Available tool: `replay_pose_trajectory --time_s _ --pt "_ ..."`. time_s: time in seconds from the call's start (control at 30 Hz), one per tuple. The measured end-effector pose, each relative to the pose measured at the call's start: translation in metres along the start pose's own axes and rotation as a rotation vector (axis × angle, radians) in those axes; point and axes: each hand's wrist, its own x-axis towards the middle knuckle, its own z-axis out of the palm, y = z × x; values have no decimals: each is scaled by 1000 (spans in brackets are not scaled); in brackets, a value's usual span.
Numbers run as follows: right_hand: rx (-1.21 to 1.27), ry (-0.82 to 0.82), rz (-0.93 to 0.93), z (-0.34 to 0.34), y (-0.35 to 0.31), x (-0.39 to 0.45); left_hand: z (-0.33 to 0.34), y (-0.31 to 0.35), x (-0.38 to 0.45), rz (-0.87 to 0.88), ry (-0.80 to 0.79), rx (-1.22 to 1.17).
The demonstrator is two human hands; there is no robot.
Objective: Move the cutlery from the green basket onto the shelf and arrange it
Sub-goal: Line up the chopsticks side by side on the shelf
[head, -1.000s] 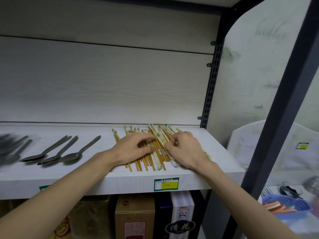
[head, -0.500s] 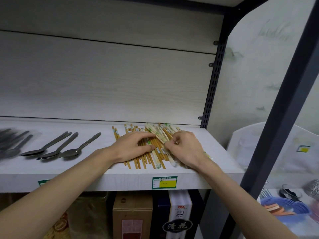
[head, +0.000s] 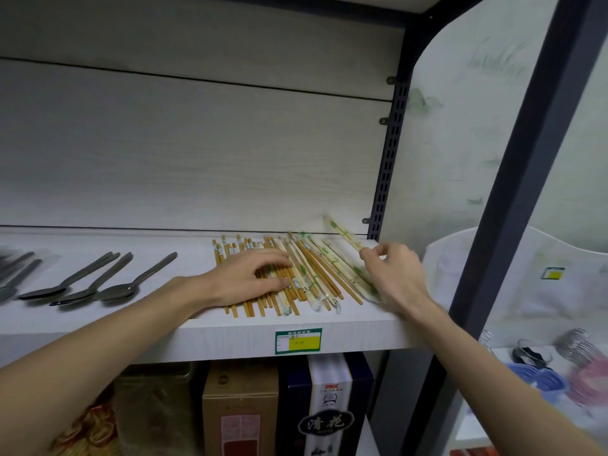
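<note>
At the right end of the pale wood-grain shelf (head: pixel 98 327), seen from the head camera, the right hand (head: pixel 393 274) has drawn away from the pile it was pressing half a second ago. It now pinches one paper-wrapped pair of chopsticks with green print (head: pixel 342 232) by its near end, and the far end is tilted up off the board toward the back right corner, slightly blurred. The left hand (head: pixel 245 278) has stayed where it was, lying flat on the left part of the spread, its fingers (head: pixel 273 258) straight and pressing down rather than curling round anything.

That lift suggests the arranging step is under way: one pair is being pulled out of the jumble so it can be laid straight, while the other hand keeps the rest from sliding. The green basket does not show in this view, so how much remains to carry over cannot be told.

The heap of bare brown bamboo chopsticks and wrapped pairs (head: pixel 306 274) sits near the front edge, toward the right end. Its left half runs roughly parallel, front to back; its right half fans out at a slant, with several sticks crossing one another and a few tips reaching close to the front edge. Three dark metal spoons (head: pixel 98 284) lie well apart from it along the left stretch, bowls toward the front, and more dark cutlery shows blurred at the far left edge.
</note>
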Motion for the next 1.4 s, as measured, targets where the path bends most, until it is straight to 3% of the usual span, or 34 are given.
replay_pose_trajectory --time_s 0.23,0.37,0.53,0.7,0.8,0.97,1.4 --pt "-287 -25 -24 7 4 0 3 2 -1 50 1 -12" --pt "-211 -147 -68 7 4 0 4 1 -2 52 20 -20" --pt "-291 -209 -170 10 2 1 5 -3 -2 36 51 -6" --pt "-287 -67 -301 6 -11 -7 4 -5 -3 7 109 -12" --pt "-185 -128 -426 14 -31 -12 2 -7 -2 -7 165 -32" --pt "-216 -252 -440 36 -51 -24 -2 -16 -6 -38 218 12" --pt "-257 -368 -406 39 -50 -23 -3 -12 -10 -112 117 53"
